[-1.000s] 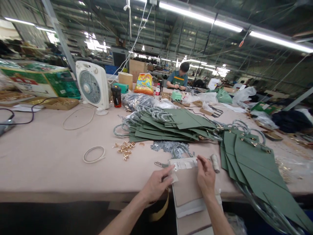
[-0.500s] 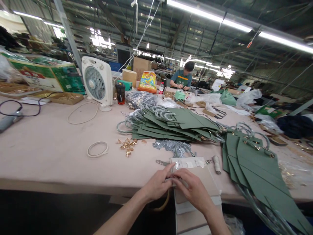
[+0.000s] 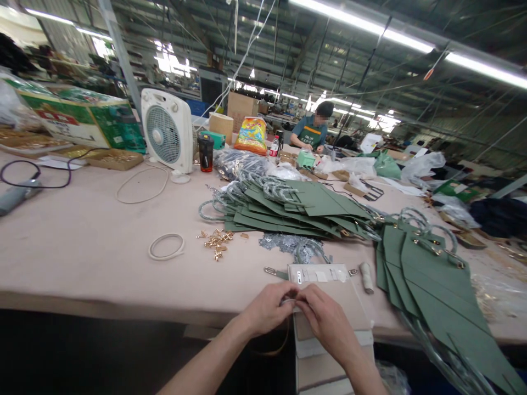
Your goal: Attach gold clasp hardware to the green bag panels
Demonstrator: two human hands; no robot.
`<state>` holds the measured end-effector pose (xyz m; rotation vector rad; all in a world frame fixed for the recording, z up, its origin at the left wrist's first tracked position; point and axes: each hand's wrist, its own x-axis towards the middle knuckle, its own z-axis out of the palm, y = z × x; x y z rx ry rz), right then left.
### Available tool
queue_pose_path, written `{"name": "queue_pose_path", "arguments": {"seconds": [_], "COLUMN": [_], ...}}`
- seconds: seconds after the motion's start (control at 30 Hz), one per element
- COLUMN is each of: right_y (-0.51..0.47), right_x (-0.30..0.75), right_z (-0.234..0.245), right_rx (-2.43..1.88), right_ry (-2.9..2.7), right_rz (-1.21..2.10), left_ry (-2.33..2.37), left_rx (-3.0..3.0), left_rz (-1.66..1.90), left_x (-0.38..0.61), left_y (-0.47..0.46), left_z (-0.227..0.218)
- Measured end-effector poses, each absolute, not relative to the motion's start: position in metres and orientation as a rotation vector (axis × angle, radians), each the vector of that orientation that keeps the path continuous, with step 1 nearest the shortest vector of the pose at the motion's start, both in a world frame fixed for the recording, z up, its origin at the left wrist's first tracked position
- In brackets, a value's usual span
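Observation:
My left hand (image 3: 269,307) and my right hand (image 3: 323,315) meet at the front edge of the table, fingertips pinched together. A thin pale edge shows between them; what they grip is mostly hidden. Beneath the hands lies a beige bag panel (image 3: 349,302), its lower part hanging off the table. Along its top edge run small metal plates (image 3: 299,277) and whitish patches. A strap with a metal buckle (image 3: 270,271) sticks out at the left, and another small metal fitting (image 3: 353,272) at the right. Just behind is a pile of flat metal plates (image 3: 284,241).
Green bag pieces with wrapped handles (image 3: 329,200) are stacked behind, more green pieces (image 3: 432,274) at right. Gold fittings (image 3: 218,240), a rolled pale tape (image 3: 166,247), a grey roll (image 3: 366,278), a fan (image 3: 167,131) and a tumbler (image 3: 205,153) stand about. A co-worker (image 3: 312,129) sits across.
My left index finger, stretched out over the panel's top before, has drawn back and curled in. Both hands' fingertips are now closed together.

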<state>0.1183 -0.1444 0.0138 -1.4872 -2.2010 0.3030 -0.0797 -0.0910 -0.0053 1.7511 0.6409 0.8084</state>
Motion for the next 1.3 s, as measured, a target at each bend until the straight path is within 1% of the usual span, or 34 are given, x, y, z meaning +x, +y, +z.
{"name": "queue_pose_path", "arguments": {"seconds": [0.13, 0.4, 0.5, 0.63, 0.73, 0.83, 0.9, 1.1, 1.3], "right_y": [-0.146, -0.148, -0.149, -0.156, -0.159, -0.150, -0.138, -0.098, -0.080], "right_x": [0.120, 0.122, 0.116, 0.111, 0.121, 0.140, 0.150, 0.150, 0.144], "right_z": [0.013, 0.008, -0.001, -0.007, 0.001, 0.015, 0.022, 0.021, 0.010], "right_rx": [-1.477, -1.429, -1.406, -1.254, -1.210, -1.316, -1.393, -1.436, -1.426], "right_ry": [-2.198, -2.194, -2.170, -2.080, -1.904, -1.755, -1.762, -1.903, -1.945], "right_rz": [0.325, 0.409, 0.343, 0.302, 0.341, 0.294, 0.278, 0.457, 0.576], "left_ry": [0.600, 0.652, 0.699, 0.790, 0.803, 0.731, 0.663, 0.498, 0.461], "left_rx": [1.780, 1.782, 1.687, 1.579, 1.596, 1.661, 1.698, 1.781, 1.794], "left_rz": [0.892, 0.816, 0.805, 0.837, 0.869, 0.869, 0.853, 0.834, 0.854], "left_x": [-0.078, -0.078, -0.078, -0.079, -0.079, -0.079, -0.080, -0.082, -0.082], "left_y": [-0.089, -0.087, -0.085, -0.082, -0.080, -0.081, -0.083, -0.089, -0.089], "left_z": [-0.009, -0.016, -0.018, -0.021, -0.023, -0.022, -0.021, -0.012, -0.012]}}
